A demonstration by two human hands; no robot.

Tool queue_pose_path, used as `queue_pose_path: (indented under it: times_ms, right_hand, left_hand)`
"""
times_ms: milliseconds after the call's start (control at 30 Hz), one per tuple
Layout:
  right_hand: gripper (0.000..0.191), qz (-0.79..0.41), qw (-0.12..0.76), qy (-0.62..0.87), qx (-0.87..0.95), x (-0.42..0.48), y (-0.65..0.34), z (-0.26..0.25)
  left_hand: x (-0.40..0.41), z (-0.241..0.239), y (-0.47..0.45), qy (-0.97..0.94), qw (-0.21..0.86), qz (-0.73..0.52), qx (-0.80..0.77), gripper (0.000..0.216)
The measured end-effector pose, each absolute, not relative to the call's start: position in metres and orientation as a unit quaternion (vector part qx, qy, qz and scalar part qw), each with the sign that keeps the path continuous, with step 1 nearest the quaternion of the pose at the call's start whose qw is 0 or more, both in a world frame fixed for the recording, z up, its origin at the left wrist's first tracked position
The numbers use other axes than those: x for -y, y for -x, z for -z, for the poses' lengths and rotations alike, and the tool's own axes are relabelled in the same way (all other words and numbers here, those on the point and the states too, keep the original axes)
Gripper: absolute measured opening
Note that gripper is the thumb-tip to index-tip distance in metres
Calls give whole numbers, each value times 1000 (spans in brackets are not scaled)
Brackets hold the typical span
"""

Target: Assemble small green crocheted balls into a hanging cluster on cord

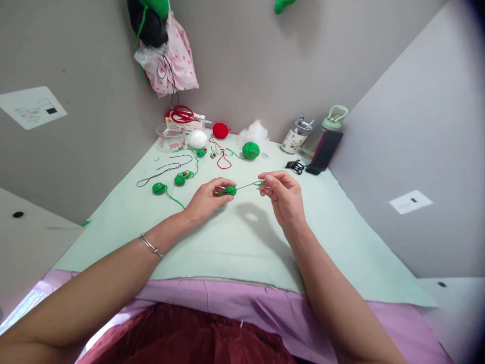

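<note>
Above the table (235,253), spread with a smooth pale-mint cover, the left hand (208,196) holds a small, knobbly green ball (230,190), its thumb and fingers curled snugly about the rounded, stitched-looking sides. From it a thin green strand (245,186) runs taut to the right hand (283,192), whose fingers are pinched together on the yarn; something slim seems to be held there too, though it is too fine to make out.

Left of the hands lie a round green piece (159,188) with a loose yarn tail and a limp dark cord (164,169). Farther back sit a wound red ball (220,130), a plump white ball (197,138), a wispy heap of white fluff (253,132) and a larger green yarn ball (250,150), beside a clear, round-rimmed tub (170,137).
</note>
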State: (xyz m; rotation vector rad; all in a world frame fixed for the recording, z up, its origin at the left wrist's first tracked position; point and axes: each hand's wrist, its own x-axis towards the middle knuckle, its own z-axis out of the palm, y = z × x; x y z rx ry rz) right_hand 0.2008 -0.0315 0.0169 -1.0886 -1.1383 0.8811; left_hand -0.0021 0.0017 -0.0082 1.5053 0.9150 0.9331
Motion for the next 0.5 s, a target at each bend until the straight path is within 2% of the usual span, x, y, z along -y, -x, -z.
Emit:
queue_pose_path:
  times_ms: [233, 500]
  right_hand:
    - [25, -409, 579, 465, 531, 35, -198, -17]
    - [21, -316, 457, 514, 653, 43, -189, -15]
  left_hand:
    - [-5, 11, 4, -631, 544, -422, -359, 38]
    - [-5, 11, 6, -630, 548, -424, -351, 33]
